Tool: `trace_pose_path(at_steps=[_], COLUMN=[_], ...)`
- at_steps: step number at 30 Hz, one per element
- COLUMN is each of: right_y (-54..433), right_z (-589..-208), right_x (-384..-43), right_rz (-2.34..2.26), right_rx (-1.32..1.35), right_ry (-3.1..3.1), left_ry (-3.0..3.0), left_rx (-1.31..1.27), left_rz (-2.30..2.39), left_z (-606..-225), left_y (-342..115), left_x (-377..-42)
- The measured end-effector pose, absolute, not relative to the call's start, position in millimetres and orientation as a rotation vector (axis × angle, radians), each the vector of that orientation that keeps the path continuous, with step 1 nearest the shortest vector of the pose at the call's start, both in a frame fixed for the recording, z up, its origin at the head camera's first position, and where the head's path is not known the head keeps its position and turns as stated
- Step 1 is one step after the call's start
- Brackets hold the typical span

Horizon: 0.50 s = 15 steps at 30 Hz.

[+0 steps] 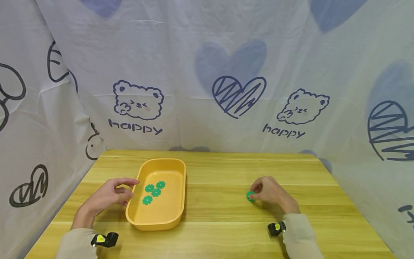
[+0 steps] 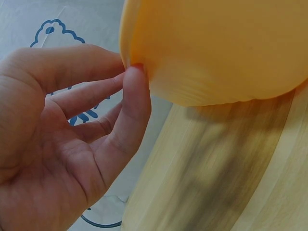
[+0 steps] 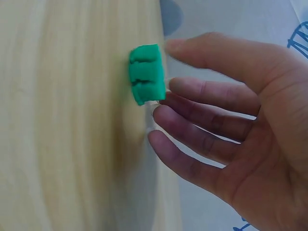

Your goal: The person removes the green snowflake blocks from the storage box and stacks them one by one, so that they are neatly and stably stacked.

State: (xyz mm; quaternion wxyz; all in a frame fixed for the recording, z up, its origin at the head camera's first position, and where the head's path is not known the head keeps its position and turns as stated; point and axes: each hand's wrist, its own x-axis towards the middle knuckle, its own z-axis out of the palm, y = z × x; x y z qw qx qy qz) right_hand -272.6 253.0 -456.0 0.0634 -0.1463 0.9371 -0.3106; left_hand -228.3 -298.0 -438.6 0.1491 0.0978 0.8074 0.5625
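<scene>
My left hand [image 1: 105, 196] pinches the left rim of a yellow tray [image 1: 185, 190] between thumb and fingers, as the left wrist view shows. Several green notched plastic discs [image 1: 147, 200] lie on the tray's floor, left of its middle. To the right, my right hand [image 1: 271, 192] reaches down over another green notched disc [image 1: 249, 194] on the table. In the right wrist view this green disc [image 3: 147, 74] appears edge-on, with the thumb and fingertips close beside it. The fingers are spread and do not wrap round it; whether they touch it I cannot tell.
The tray stands on the left half of a wood-grain table [image 1: 220, 216]. A pale cloth [image 1: 191, 118] with bears and hearts hangs behind the table and at both sides. Each sleeve carries a small black device [image 1: 105, 240] at the wrist.
</scene>
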Motion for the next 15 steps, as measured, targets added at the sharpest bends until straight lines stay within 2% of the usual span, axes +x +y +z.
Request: trace_pose_path(at_steps=[8, 15], right_y=[248.2, 221.5], right_z=[-446.0, -429.8], right_x=[-274.0, -277.3], right_rz=[-0.962, -0.988], right_rx=[-0.584, -0.757], right_ry=[2.832, 2.782], left_ry=[2.325, 2.320], left_rx=[0.286, 0.281], left_rz=[1.614, 1.615], left_z=[-438.6, -439.5], left_y=[-298.8, -299.7], left_x=[-229.4, -229.2])
